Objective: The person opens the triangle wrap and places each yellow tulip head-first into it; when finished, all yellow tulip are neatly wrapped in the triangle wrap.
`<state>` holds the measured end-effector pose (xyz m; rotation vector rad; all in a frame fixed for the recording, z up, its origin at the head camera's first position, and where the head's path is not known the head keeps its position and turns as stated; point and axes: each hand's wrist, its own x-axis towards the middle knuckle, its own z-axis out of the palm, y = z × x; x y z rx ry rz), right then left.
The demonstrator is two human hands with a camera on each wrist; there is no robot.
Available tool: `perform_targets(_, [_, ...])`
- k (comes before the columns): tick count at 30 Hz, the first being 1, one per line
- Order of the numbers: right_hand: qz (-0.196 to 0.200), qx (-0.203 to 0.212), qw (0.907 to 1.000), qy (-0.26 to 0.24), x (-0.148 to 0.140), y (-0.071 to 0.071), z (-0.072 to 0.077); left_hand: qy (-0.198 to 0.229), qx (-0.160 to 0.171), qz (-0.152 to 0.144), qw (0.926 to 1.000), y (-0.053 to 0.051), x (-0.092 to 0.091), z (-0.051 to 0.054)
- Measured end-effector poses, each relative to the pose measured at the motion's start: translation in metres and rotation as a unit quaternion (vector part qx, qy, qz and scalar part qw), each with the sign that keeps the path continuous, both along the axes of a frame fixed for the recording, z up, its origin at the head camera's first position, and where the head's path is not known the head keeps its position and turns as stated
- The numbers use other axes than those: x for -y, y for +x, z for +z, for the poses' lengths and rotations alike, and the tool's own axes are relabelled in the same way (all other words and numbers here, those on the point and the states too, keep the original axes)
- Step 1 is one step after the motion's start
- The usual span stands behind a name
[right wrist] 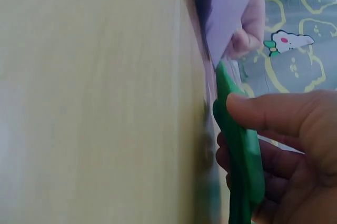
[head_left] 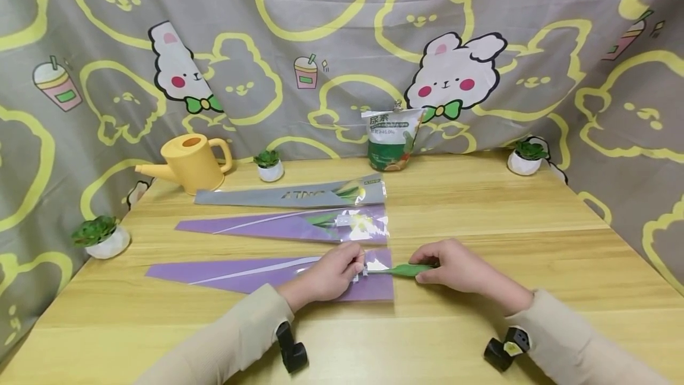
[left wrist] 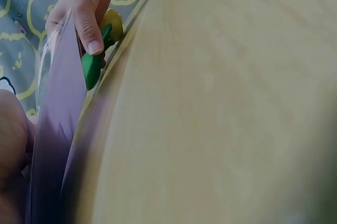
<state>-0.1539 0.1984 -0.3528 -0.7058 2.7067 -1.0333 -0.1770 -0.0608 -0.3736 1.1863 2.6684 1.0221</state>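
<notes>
Nearest the person lies a purple flower sleeve [head_left: 369, 294] with a clear front, its wide mouth facing right. My left hand [head_left: 333, 272] has curled fingers and pinches the sleeve near that mouth. My right hand [head_left: 454, 266] grips an artificial flower by its green leaves [right wrist: 239, 134], thumb on one side and fingers on the other. Its stem points left into the sleeve's mouth. The yellow flower head [left wrist: 115, 23] shows beyond the right hand in the left wrist view; in the head view that hand hides it.
Behind lie another purple sleeve [head_left: 256, 224] and a grey sleeve [head_left: 256, 197], each with a flower inside. Further back stand a yellow watering can [head_left: 195, 162], a potted succulent [head_left: 269, 166] and a green-white pouch [head_left: 392, 141]. More succulents stand left [head_left: 104, 237] and right [head_left: 526, 158].
</notes>
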Motion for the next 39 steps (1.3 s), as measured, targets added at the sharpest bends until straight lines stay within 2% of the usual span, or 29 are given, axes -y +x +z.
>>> perform_targets(9, [-0.010,0.013,0.9997,-0.017,0.015,-0.003,-0.001,0.001,0.010,0.008,0.9999,-0.003,-0.001,-0.003])
perform_targets(18, [-0.007,0.004,0.9998,-0.019,0.027,-0.008,-0.004,-0.009,0.012,0.000,0.9999,-0.004,-0.001,-0.001])
perform_targets(21, [-0.011,0.003,0.9998,-0.018,0.030,-0.008,-0.005,-0.002,0.029,0.001,0.9996,-0.005,-0.002,-0.002])
perform_targets(24, [-0.015,0.004,0.9997,-0.020,0.031,-0.008,-0.004,0.016,0.060,0.011,0.9980,-0.006,-0.002,-0.004])
perform_targets(28, [-0.018,0.005,0.9995,-0.025,0.033,-0.008,-0.003,0.039,0.090,0.006,0.9952,-0.008,-0.001,-0.005])
perform_targets(32, [-0.011,0.002,0.9995,-0.031,0.033,-0.008,-0.002,0.044,0.083,0.001,0.9956,-0.009,-0.002,-0.005])
perform_targets(39, [-0.008,0.002,0.9987,-0.050,0.018,-0.008,0.002,0.052,0.099,0.023,0.9935,-0.008,-0.003,-0.006])
